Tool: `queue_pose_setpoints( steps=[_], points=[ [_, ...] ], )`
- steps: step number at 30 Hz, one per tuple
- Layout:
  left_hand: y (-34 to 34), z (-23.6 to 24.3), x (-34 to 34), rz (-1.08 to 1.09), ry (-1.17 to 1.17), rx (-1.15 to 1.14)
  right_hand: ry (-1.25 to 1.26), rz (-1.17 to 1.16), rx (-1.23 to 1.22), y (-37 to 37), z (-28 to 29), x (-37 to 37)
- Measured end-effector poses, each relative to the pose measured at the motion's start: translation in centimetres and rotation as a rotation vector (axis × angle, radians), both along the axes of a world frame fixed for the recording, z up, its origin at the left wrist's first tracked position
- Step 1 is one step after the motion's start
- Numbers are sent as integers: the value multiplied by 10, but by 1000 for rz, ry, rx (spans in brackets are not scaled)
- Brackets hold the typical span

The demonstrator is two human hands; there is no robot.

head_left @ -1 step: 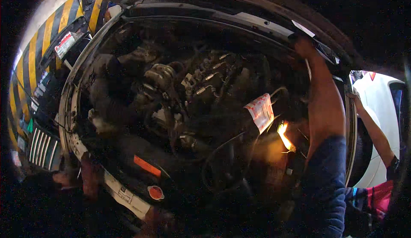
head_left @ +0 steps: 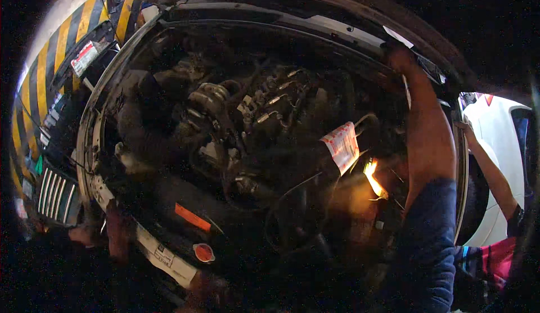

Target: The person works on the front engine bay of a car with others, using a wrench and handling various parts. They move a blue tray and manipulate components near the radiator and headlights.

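Note:
My right arm, in a blue sleeve, reaches along the right side of an open engine bay. My right hand [head_left: 401, 59] is at the far right corner, touching or close to the dark edge below the windscreen; its fingers are lost in shadow. At the lower edge, a dim reddish shape [head_left: 203, 290] beside the pale front panel [head_left: 163, 254] may be my left hand, but its fingers do not show. The dark engine [head_left: 264, 107] fills the middle. A lit work lamp [head_left: 372, 178] glows left of my right forearm, beside a red-and-white printed tag [head_left: 342, 144].
An orange label [head_left: 193, 217] and a round red-topped cap [head_left: 203, 252] lie along the front. Dim hand-like shapes [head_left: 117, 231] rest at the left front edge. At right, another person's arm [head_left: 495, 169] reaches to the fender; a white car [head_left: 500, 127] stands behind. A detached grille [head_left: 56, 196] is at left.

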State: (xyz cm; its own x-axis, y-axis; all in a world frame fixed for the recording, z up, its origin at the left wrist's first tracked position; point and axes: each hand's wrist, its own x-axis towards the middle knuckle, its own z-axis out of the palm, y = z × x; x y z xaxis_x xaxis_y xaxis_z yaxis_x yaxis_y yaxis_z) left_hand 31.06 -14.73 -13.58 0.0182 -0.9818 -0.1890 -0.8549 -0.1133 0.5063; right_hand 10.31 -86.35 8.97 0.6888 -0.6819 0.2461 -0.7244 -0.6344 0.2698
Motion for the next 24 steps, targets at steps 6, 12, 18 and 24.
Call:
queue_pose_setpoints(
  steps=[6, 12, 18, 24],
  points=[
    [3, 0, -3, 35, -41, -28, -124, 42, -192, 23, 20, -13],
    [20, 6, -12, 64, -117, -132, -176, -45, -333, 109, 96, -43],
    [29, -5, -18, 94, -328, -429, -453, 227, -313, 257, 144, -100],
    [25, 26, -15, 232, 144, -483, -748, 99, -13, 513, 134, -157]
  ],
)
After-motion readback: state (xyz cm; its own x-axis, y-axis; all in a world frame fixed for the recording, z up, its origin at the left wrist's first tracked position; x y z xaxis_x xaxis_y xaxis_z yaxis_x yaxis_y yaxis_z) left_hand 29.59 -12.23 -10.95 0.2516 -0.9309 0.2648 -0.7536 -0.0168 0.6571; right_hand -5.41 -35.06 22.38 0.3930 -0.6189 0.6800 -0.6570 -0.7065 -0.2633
